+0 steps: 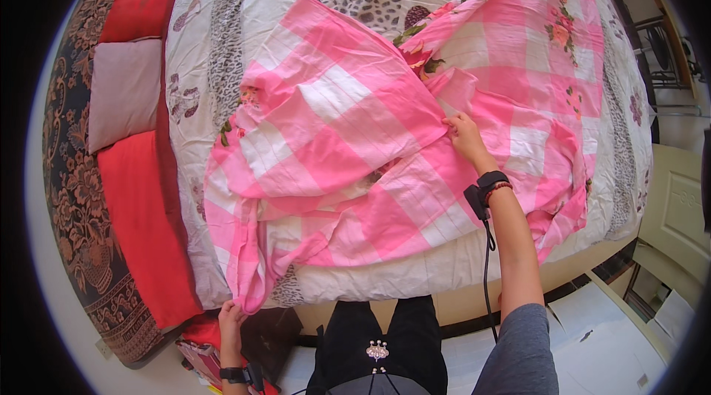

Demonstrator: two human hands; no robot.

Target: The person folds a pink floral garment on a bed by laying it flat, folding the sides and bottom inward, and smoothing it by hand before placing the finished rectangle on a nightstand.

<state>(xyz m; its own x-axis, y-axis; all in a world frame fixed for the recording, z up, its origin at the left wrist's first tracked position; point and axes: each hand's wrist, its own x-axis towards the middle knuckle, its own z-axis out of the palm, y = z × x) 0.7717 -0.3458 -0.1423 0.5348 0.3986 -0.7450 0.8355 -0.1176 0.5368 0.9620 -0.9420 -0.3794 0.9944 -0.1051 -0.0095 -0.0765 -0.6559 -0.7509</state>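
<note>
A pink-and-white checked sheet [337, 99] with printed flowers lies rumpled and partly folded over the bed. Down at the near left, the fingers of my left hand [230, 315] are closed on a bunched corner of it, at the mattress edge. Near the middle of the cloth my right hand [466, 136], its arm stretched forward, pinches a folded edge between thumb and fingers. Beneath lies a white bedcover [333, 284] with grey spotted bands and purple shapes.
Red pillows [148, 232] and a greyish-pink cushion [124, 91] line the bed's left side, against a dark floral headboard cloth [81, 210]. A dark bedside cabinet [270, 339] stands by my left arm. To the right are a pale door [674, 199] and chairs [655, 43].
</note>
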